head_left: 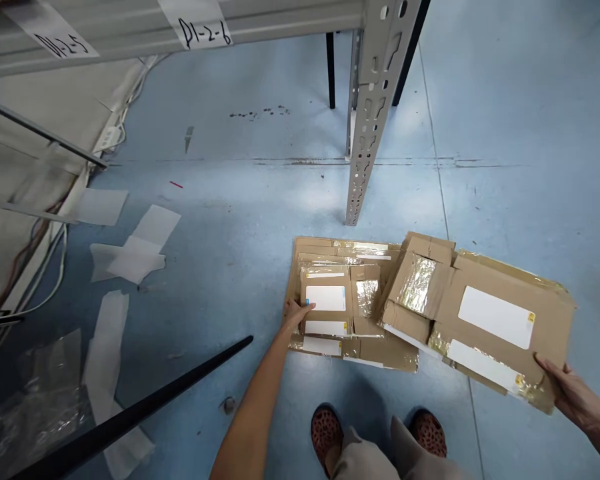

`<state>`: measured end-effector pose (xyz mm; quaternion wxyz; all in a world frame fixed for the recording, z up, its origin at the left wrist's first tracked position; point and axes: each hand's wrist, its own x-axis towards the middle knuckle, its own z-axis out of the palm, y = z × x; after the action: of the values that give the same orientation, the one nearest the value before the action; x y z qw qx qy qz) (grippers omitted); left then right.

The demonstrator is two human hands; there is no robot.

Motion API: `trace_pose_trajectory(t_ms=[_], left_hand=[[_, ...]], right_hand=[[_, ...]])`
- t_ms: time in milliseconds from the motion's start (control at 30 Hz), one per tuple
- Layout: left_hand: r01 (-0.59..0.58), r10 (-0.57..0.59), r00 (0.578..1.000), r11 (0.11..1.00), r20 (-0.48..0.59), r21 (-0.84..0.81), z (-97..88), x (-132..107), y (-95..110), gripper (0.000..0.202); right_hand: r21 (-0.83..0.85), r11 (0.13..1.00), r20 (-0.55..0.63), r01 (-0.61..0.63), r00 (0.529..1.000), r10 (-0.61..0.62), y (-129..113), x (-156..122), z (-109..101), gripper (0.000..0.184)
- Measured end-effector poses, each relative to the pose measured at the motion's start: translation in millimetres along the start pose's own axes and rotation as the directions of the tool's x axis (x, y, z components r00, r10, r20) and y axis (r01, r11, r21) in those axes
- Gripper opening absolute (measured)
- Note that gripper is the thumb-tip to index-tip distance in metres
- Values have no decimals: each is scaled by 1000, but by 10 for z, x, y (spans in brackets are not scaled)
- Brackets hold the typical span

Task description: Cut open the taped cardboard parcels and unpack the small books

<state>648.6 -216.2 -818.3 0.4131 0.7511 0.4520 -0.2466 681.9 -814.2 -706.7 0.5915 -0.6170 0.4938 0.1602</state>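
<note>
A stack of flattened cardboard boxes (395,350) lies near my feet, with clear tape and white labels on the pieces. My left hand (296,315) grips the left edge of a small flattened box (325,313) on top of the stack, thumb over its face. On the right, my right hand (570,393) pinches the lower right corner of a larger flattened cardboard box (495,300). That box is tilted, and its left end overlaps the stack. My right fingers are partly hidden beneath the cardboard.
A grey perforated rack post (367,127) stands just beyond the stack, under a labelled shelf beam (280,20). A black bar (145,400) slants in from lower left. White sheets (137,247), clear plastic film (45,387) and cables (60,267) lie at left.
</note>
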Motion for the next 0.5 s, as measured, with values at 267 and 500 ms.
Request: trace_pose_trajectory(t_ms=[267,500], left_hand=[[87,-84,995,994,-55,64,-37,164,74,108],[6,-3,999,998,-47,57,26,80,77,101]], right_hand=[[-9,999,-2,44,999,-44,-128,133,202,54],[-81,996,74,28,997,-23,-104,263,392,52]])
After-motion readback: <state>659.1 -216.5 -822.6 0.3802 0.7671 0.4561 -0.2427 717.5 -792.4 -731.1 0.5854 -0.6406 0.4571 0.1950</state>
